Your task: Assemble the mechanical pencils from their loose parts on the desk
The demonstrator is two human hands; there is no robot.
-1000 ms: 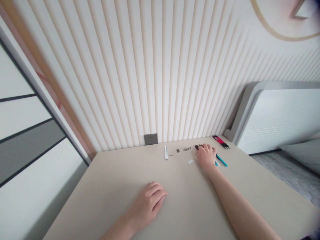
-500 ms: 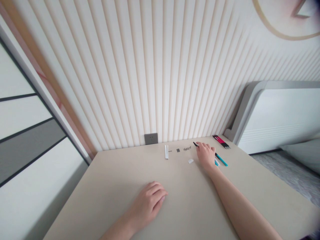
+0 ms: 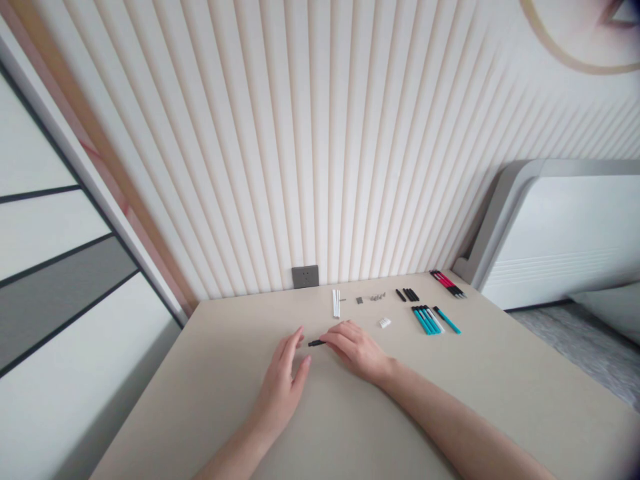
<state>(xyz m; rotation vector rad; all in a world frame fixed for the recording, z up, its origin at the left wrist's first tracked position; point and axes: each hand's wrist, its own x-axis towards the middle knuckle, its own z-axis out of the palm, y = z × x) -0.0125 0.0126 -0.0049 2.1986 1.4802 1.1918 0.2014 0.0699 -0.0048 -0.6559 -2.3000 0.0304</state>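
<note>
Over the middle of the beige table [image 3: 210, 373], my right hand [image 3: 356, 348] pinches a small black pen part [image 3: 316, 343], whose tip points left. My left hand [image 3: 286, 377] is just left of that tip, thumb and fingers apart, with nothing between them. Behind my hands lie thin white rods [image 3: 336, 304], a small dark piece [image 3: 359, 301], a cluster of small metal bits [image 3: 378, 297] and small white pieces [image 3: 385, 323]. Farther right are several black pen parts [image 3: 411, 295] and several teal barrels [image 3: 425, 321], with one teal barrel [image 3: 447, 320] apart from them.
Several red and black pens [image 3: 447, 284] lie at the back right corner of the table. A dark wall socket [image 3: 305, 276] sits just above the back edge. A grey-white headboard [image 3: 555, 233] stands at the right, and a white panelled cabinet [image 3: 65, 333] at the left.
My right hand has come left and nearer from the back row with the black part in it. My left hand has turned, opened and moved forward beside it.
</note>
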